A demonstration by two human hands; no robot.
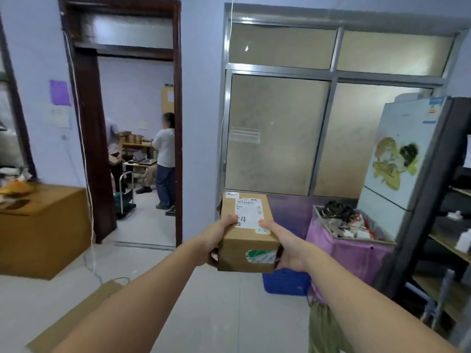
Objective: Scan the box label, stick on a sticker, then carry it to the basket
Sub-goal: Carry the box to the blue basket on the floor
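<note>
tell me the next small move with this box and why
Probably carry the box forward and lower it toward the blue basket. Both the left hand and the right hand grip it in mid-air, its label faces up, and the basket sits on the floor just below and beyond it.

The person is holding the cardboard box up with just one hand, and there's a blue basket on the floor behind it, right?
Not quite. The head view shows both hands on the cardboard box: the left hand grips its left side and the right hand its right side. The rest is right: a blue basket sits on the floor behind it.
</note>
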